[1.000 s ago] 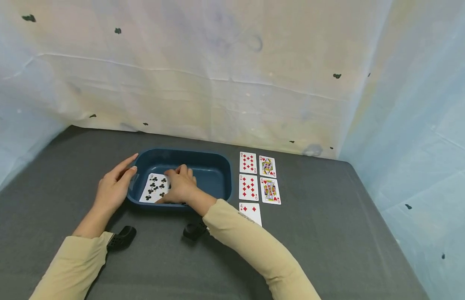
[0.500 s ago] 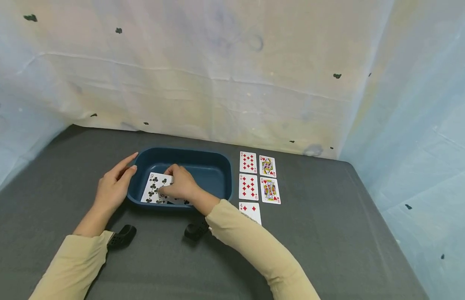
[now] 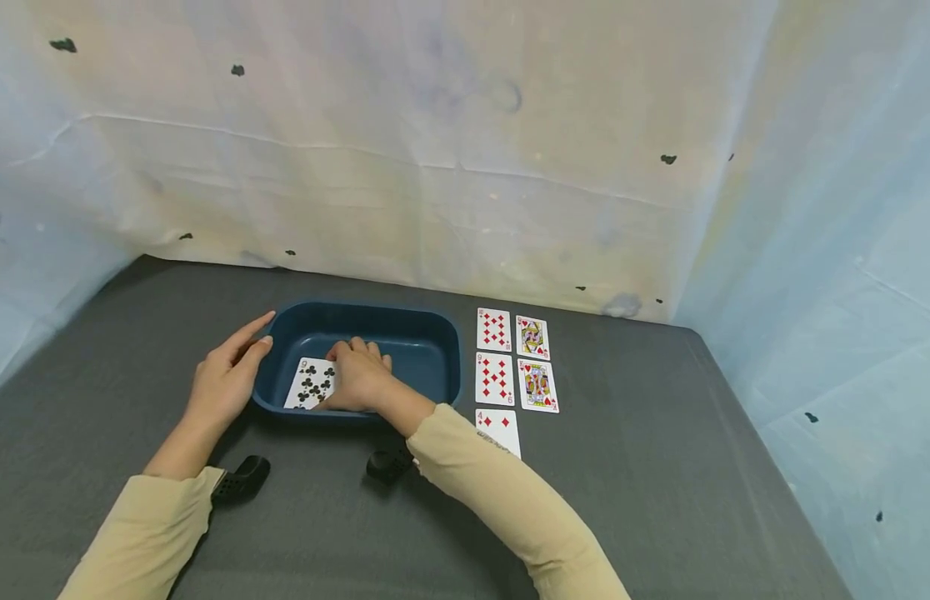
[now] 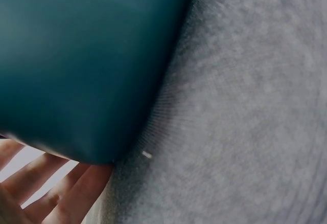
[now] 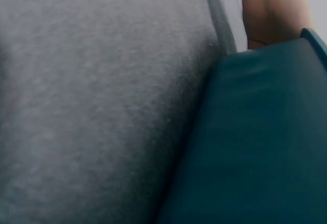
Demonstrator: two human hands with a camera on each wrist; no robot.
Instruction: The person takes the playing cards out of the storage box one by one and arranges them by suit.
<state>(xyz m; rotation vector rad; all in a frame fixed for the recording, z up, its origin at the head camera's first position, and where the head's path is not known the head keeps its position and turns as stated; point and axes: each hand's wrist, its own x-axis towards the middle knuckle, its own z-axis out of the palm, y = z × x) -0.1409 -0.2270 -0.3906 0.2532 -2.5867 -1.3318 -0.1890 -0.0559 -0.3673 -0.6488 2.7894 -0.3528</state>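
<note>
A dark blue tub (image 3: 435,333) stands on the grey table. My left hand (image 3: 243,350) rests against the tub's left end with its fingers straight; those fingers (image 4: 36,188) show below the tub wall (image 4: 76,65) in the left wrist view. My right hand (image 3: 356,371) lies palm down inside the tub, fingers bent over playing cards there. A nine of clubs (image 3: 307,385) sticks out to its left. Whether the hand pinches a card is hidden. The right wrist view shows only the tub's outer wall (image 5: 255,142) and grey table.
Several red cards lie face up right of the tub: a diamonds card (image 3: 493,329), a queen (image 3: 532,337), a nine of diamonds (image 3: 495,377), a king (image 3: 537,385) and a four of diamonds (image 3: 502,427). Pale sheeting walls off the back and right sides.
My right hand had lifted the nine of clubs' edge half a second ago; now it lies lower over the cards, covering more of that card. The left hand has stayed put.
</note>
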